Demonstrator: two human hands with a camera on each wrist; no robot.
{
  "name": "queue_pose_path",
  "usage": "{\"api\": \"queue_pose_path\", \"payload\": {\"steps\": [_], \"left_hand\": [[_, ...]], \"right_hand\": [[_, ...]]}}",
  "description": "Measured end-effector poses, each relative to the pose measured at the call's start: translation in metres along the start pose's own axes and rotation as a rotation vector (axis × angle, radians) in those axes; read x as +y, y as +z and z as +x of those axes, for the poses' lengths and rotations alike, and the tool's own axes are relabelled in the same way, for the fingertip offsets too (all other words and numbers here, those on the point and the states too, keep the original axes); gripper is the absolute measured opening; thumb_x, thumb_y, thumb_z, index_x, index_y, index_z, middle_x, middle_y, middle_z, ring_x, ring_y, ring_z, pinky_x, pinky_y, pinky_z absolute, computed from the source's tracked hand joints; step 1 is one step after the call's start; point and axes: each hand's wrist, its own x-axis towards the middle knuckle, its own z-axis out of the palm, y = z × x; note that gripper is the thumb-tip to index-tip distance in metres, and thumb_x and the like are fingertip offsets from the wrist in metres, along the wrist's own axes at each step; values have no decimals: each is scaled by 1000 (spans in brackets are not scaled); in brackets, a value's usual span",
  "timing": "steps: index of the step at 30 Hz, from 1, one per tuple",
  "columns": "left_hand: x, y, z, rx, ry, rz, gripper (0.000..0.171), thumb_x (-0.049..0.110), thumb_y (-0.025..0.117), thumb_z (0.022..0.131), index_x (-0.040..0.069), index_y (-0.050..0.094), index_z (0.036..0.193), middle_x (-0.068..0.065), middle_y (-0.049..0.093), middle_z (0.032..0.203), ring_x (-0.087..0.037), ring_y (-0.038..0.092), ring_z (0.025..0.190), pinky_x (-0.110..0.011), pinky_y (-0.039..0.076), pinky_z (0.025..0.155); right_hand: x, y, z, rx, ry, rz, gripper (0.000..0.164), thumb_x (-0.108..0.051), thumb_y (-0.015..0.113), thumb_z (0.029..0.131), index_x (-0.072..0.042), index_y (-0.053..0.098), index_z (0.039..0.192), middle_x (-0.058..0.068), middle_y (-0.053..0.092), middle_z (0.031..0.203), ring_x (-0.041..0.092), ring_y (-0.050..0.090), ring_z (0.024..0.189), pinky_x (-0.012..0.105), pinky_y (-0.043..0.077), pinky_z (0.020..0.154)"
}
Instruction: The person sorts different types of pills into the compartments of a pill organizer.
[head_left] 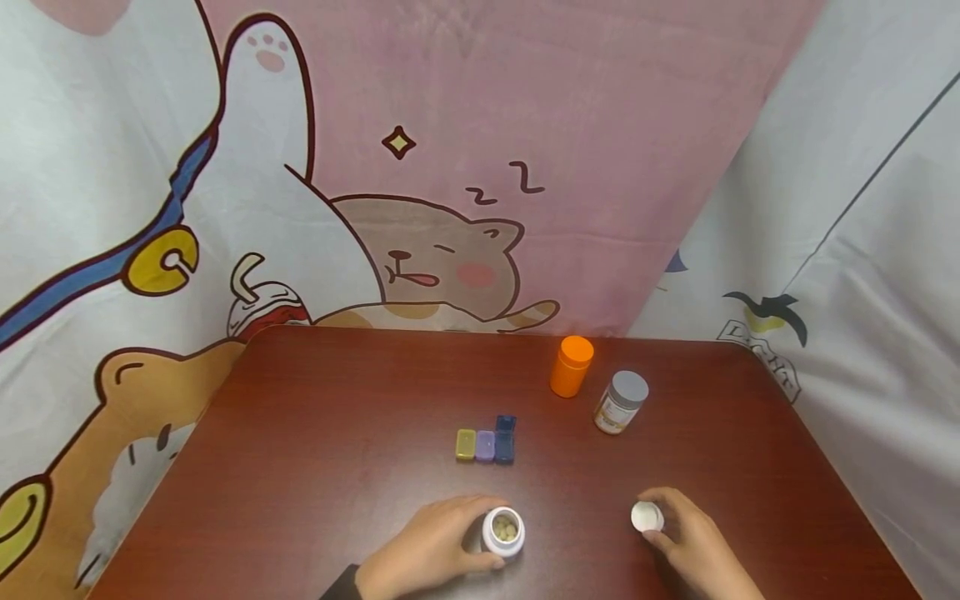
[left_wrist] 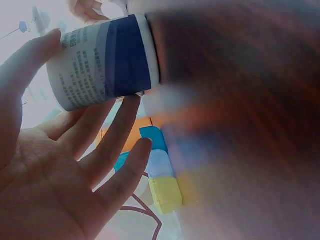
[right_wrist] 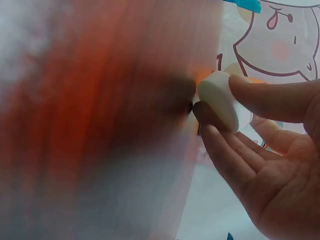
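My left hand [head_left: 438, 537] grips a white pill bottle [head_left: 491, 546] between thumb and fingers near the table's front. The bottle's mouth is uncovered, and pale tablets [head_left: 505, 528] show inside. In the left wrist view the bottle [left_wrist: 95, 65] has a blue band and small print. Over on the right, my right hand [head_left: 693, 537] pinches a white cap [head_left: 647, 517] by its edge, its inside turned up. Beyond the left hand lies a small pill organizer with a yellow [head_left: 466, 445], a purple [head_left: 485, 446] and a dark blue compartment [head_left: 505, 447]; the blue lid [head_left: 506, 422] stands open.
An orange bottle [head_left: 572, 367] stands toward the back of the brown table [head_left: 337, 400]. Right of it is a white bottle with a grey cap [head_left: 621, 402]. A cartoon-printed cloth [head_left: 600, 125] hangs behind and beside the table.
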Motion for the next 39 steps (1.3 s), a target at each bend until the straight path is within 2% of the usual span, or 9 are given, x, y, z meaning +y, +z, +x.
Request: {"api": "queue_pose_path", "payload": {"steps": [4,10,13,16,20,23,26,31,39], "left_hand": [[1,-1,0,2,5,12,56,55,60,74,29,50,122,14,55,114,-6,51,103,-34,43,85],[-2,-6,1,-32,7,26,66,54,67,68,24,50,124,10,55,117,-10,52,105,-34,43,85],[-10,-12,2,-46,-2,25,73,49,73,63,19,50,125,7,55,119,-13,52,106,-35,43,86],[-22,-20,4,-42,-63,-14,69,41,75,64,17,51,124,5,56,118,-17,53,105,-37,43,87],[-38,-31,13,42,-167,-73,54,34,71,72,19,54,121,2,58,115,-18,55,101,-41,43,84],[-47,-37,25,157,-218,-25,49,35,69,74,22,55,119,4,57,116,-18,54,102,-44,44,82],[-54,-38,38,219,-250,59,51,38,70,73,22,55,119,6,55,119,-17,51,107,-45,42,85],[-60,-35,56,178,-239,101,58,41,71,71,20,53,123,3,53,123,-18,48,112,-43,39,90],[-61,-25,68,114,-236,82,58,39,73,68,19,56,120,2,57,117,-18,52,106,-42,42,86]], "right_hand": [[-1,-2,-1,-58,48,-49,43,-3,78,61,-18,59,96,-11,58,91,9,55,85,30,47,72],[-5,-5,3,-175,115,-194,40,-10,78,64,-19,59,98,-4,57,98,17,52,94,42,42,81],[-6,-5,3,-143,58,-246,42,-7,78,62,-19,59,98,-4,57,99,17,53,94,42,44,77],[-9,-3,3,-79,-53,-295,47,-6,80,57,-17,60,98,-4,58,97,17,54,91,40,45,74],[-26,4,8,12,-222,-334,54,-9,82,52,-14,61,101,-2,59,100,19,54,92,40,44,75],[-52,16,14,4,-312,-299,56,-13,81,55,-16,60,107,-3,59,105,17,54,97,39,44,80],[-79,32,20,-116,-356,-226,58,-21,79,62,-18,56,116,-7,57,110,14,53,101,38,43,83],[-108,52,27,-328,-360,-101,65,-31,77,67,-20,49,125,-7,54,115,14,51,103,42,43,85],[-111,72,30,-410,-341,109,63,-42,77,62,-28,48,117,-14,54,107,4,51,94,31,44,82]]}}
